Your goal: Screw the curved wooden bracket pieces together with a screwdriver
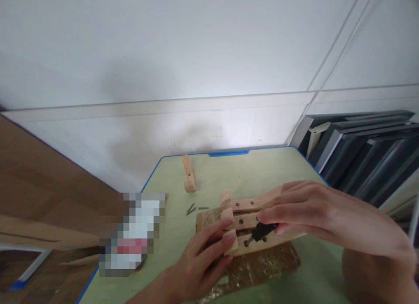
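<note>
Three wooden slats [248,248] with rounded blocks at their left ends and dark holes lie side by side on a worn brown board [262,267]. My left hand [199,260] rests on the board, its fingers pressed against the rounded ends of the nearer slats. In my right hand [301,208] is a screwdriver [263,229] with a short black handle. Its metal tip meets the left hole of the nearest slat. My fingers hide most of the handle, and the slats' right ends are partly covered by this hand.
A loose wooden piece [189,175] with a hole lies at the back of the green, blue-edged table [268,164]. Several screws [190,209] lie left of the slats. A blurred-out white item [134,234] sits on the left edge. Dark panels [369,151] lean at the right.
</note>
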Action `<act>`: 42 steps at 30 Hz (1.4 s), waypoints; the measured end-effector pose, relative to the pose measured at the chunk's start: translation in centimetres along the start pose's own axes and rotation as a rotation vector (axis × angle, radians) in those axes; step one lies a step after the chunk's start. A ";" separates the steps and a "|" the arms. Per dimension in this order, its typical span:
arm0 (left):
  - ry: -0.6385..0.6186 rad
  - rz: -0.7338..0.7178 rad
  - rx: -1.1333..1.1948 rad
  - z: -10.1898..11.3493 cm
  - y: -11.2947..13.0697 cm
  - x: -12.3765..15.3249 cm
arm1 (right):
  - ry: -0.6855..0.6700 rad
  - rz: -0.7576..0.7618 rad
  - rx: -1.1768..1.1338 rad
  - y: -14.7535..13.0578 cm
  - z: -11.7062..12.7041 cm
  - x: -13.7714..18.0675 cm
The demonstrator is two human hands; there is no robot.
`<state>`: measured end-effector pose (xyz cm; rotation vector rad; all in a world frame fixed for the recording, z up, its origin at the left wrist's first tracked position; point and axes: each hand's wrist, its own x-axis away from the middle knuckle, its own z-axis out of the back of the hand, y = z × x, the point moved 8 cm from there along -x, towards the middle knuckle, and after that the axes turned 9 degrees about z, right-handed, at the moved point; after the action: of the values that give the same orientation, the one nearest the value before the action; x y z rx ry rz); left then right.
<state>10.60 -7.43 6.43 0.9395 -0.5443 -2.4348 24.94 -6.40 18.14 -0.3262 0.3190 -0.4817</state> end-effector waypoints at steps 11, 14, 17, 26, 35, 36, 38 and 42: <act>0.015 0.010 -0.015 0.2 0.2 -0.2 | -0.047 -0.073 0.092 0.4 -0.7 -0.3; 0.011 0.004 -0.012 0.2 0.3 -0.2 | -0.070 -0.097 0.141 0.4 -0.9 -0.3; 0.011 0.006 0.001 0.2 0.1 -0.2 | -0.076 -0.109 0.171 0.4 -1.1 -0.5; -0.014 0.003 0.014 -0.2 -0.2 0.1 | -0.040 -0.115 0.192 0.6 -1.5 -0.9; -0.027 -0.005 0.039 -0.2 0.0 -0.1 | -0.001 -0.131 0.218 0.6 -1.5 -1.3; -0.027 -0.007 0.038 -0.2 0.0 -0.1 | 0.005 -0.141 0.233 0.6 -1.5 -1.2; -0.028 -0.009 0.033 -0.2 0.1 -0.2 | 0.005 -0.166 0.259 0.7 -1.5 -1.0; -0.027 -0.008 0.037 -0.2 0.0 0.0 | -0.002 -0.243 0.319 1.1 -1.6 -0.7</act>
<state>10.74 -7.44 6.34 0.9261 -0.5980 -2.4557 24.19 -5.54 16.48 -0.0536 0.1966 -0.7606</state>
